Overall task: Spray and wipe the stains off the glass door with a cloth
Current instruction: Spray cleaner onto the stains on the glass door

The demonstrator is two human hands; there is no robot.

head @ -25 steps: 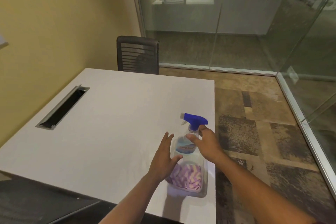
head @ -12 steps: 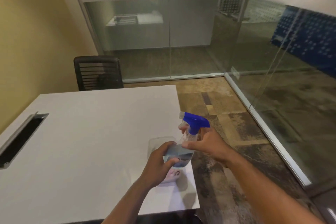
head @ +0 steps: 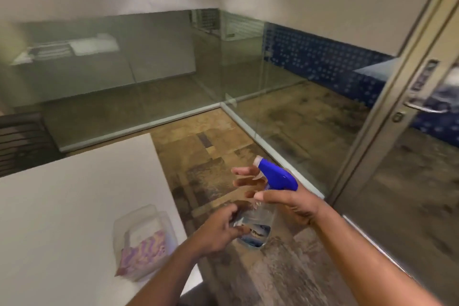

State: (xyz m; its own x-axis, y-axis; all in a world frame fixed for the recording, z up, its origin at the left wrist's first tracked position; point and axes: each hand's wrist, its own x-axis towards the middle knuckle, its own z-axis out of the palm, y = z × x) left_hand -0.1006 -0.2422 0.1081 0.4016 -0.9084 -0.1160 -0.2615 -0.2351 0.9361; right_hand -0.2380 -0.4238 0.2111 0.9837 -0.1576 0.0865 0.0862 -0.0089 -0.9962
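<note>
Beyond the right edge of the table [head: 74,206], over the patterned floor [head: 198,151], one spray bottle [head: 257,227] hung between two grips. It was a clear bottle with a blue trigger head, tilted so that the head leaned away from the person, and no part of it touched the table.

The right grip [head: 290,204] held the bottle at its neck, just under the blue head: the thumb lay across the near side, and the fingers [head: 246,171] reached round the far side, only loosely bent, their tips showing past the trigger. The left grip [head: 218,228] was lower, at the bottle's body, with its fingers curled against the left side and the thumb on the label. Blur hid how firmly either grip pressed.

One cloth [head: 146,249], purple and white in wavy stripes, lay inside one clear plastic container [head: 139,216], which stood on the table close to its right edge, toward the near right corner. The cloth was to the left of the left grip, apart from it, and neither grip touched it.

One glass door [head: 409,194] stood on the right side, in a pale metal frame with one lever handle [head: 427,108]. It was beyond the right grip, apart from the bottle. One dark chair [head: 19,136] stood past the table's far left.
</note>
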